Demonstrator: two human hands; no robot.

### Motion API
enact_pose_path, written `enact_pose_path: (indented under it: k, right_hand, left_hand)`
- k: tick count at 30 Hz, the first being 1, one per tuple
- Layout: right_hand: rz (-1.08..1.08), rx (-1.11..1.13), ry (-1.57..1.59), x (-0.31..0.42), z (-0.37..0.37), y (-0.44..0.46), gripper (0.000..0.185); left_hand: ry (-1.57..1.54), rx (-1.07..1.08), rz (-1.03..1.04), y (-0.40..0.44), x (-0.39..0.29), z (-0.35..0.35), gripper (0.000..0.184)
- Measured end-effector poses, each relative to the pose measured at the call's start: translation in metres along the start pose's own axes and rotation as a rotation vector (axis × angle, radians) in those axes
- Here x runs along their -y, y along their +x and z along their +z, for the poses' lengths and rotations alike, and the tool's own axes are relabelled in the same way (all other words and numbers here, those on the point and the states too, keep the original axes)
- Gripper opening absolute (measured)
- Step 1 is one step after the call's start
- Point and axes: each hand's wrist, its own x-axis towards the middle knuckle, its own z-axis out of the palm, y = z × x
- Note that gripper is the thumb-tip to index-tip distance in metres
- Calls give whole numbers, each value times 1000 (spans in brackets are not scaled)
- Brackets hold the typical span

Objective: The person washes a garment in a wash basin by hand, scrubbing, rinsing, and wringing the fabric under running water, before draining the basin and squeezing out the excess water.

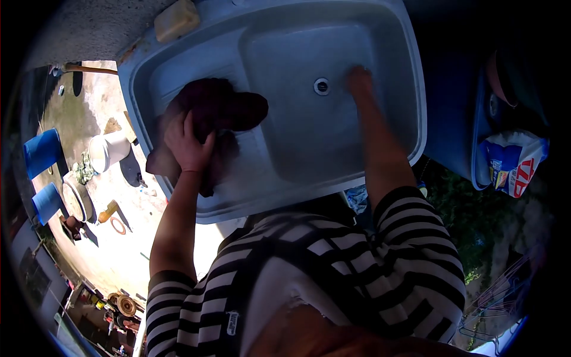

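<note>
A dark maroon cloth lies bunched on the ribbed left side of the grey laundry sink. My left hand grips the cloth from above, fingers curled over it and thumb apart. On the right, my right hand is down in the deeper basin, beside the round drain. Motion blur smears its fingers, so I cannot make out their pose or anything in them.
A yellowish soap bar sits on the sink's upper left rim. To the right are a blue container and a printed plastic bag. Blue barrels and a white bucket lie on the sunlit ground at left.
</note>
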Motion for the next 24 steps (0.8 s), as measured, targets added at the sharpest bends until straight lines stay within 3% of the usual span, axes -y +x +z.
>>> enact_pose_path:
  k: [2, 4, 6, 8, 11, 12, 13, 15, 17, 19, 21, 24]
  right_hand:
    - [200, -277, 819, 52, -64, -1, 28]
    - [-230, -408, 862, 104, -45, 5, 34]
    - [-636, -138, 649, 128, -53, -31, 33]
    - [-716, 396, 718, 124, -29, -66, 37]
    - [-554, 452, 936, 49, 60, -109, 34]
    - [-467, 358, 856, 9, 114, -103, 34]
    - [-357, 108, 864, -34, 241, -86, 33]
    - [92, 376, 359, -39, 13, -56, 35]
    - [-139, -132, -20, -43, 56, 9, 30]
    - [172, -329, 639, 12, -2, 31, 31]
    - [-47, -587, 776, 75, -34, 30, 31]
    - [-595, -156, 826, 130, -54, -11, 29]
  left_hand:
    - [6, 7, -1, -2, 1, 1, 74]
    - [2, 9, -2, -3, 1, 1, 74]
    - [-4, 9, 2, -1, 0, 1, 75]
    - [-3, 9, -1, 0, -1, 1, 75]
    - [-19, 8, -7, 0, -1, 0, 75]
    - [-15, 1, -6, 1, -1, 0, 74]
    - [-10, 0, -6, 1, -1, 0, 74]
    - [-12, -6, 0, -2, 0, 2, 75]
    - [-18, -23, 15, -1, 2, 3, 77]
    - [-6, -13, 13, -2, 4, 4, 77]
    - [-1, -7, 12, -3, 4, 4, 77]
    - [-8, -4, 11, -2, 2, 3, 76]
